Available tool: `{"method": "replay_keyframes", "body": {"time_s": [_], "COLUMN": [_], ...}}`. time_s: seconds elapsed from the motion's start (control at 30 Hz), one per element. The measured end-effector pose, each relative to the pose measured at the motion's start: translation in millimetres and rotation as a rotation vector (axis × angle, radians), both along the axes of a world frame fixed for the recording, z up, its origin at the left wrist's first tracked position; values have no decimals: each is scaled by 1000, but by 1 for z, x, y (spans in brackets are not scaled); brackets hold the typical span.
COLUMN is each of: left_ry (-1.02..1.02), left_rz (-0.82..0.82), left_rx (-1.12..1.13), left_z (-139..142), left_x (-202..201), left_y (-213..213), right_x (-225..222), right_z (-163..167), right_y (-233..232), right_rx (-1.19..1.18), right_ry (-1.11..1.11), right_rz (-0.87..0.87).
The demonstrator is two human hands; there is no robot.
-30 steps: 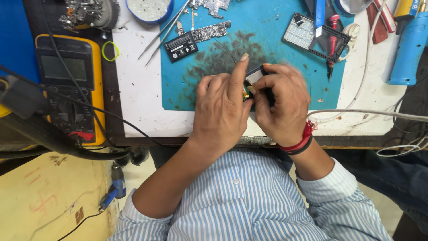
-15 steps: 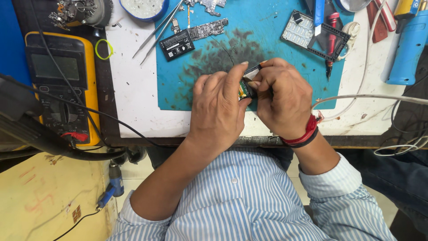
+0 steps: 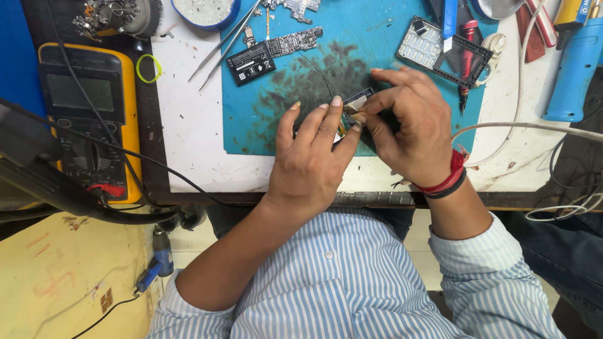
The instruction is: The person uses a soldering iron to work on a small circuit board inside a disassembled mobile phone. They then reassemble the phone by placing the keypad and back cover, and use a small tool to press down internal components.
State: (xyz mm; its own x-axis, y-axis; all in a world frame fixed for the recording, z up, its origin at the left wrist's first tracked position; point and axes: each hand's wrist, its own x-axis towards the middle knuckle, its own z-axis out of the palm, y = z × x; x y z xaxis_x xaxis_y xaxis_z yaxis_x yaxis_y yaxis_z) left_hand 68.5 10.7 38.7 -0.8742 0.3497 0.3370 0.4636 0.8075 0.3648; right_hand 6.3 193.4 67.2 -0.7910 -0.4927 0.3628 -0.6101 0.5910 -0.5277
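1. Nearest the camera: striped blue-and-white shirt (image 3: 352,282), sleeves rolled up on both forearms.
2. Left hand (image 3: 311,166) over the front edge of the counter (image 3: 188,157), fingers (image 3: 328,119) curled and pinching the near side of a small electronic part (image 3: 353,105).
3. Right hand (image 3: 408,129) just beside it, touching the left at the fingertips, closed on the same part from the other side; red and black wristbands (image 3: 447,182) at the wrist.
4. Small electronic part held between both hands, dark with a pale metallic edge and a bit of yellow showing, just above the stained blue work mat (image 3: 264,119); mostly hidden by the hands, so exact kind unclear.
5. Left of the mat: yellow multimeter (image 3: 88,113) with black leads running across it, and a small yellow-green rubber band (image 3: 148,68) on the white surface.
6. Further back on the mat: black rectangular battery (image 3: 250,63), narrow green circuit board (image 3: 295,41) touching it, pair of metal tweezers (image 3: 223,45) lying diagonally.
7. Far right of the mat: black frame with a pale keypad piece (image 3: 440,47), red-handled tool (image 3: 468,59) across it.
8. Far edge: round blue-rimmed dish (image 3: 204,12) at top left; blue handheld tool (image 3: 575,69) at right, well apart from the hands; white cable (image 3: 527,125) trailing across the right side.
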Motion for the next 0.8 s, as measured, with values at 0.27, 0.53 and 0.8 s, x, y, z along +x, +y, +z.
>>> {"method": "replay_keyframes", "body": {"time_s": [0.27, 0.53, 0.8], "left_ry": [-20, -11, 20], "left_rz": [-29, -57, -62], "left_rx": [-13, -24, -42], "left_z": [1, 5, 5], "left_x": [-4, -7, -6], "left_y": [6, 6, 5], "right_x": [-2, -4, 4], "right_z": [-16, -20, -26], "right_y": [4, 6, -1], "right_rx": [-92, -87, -78], "right_ry": [16, 64, 94], "right_rz": [88, 54, -73]}}
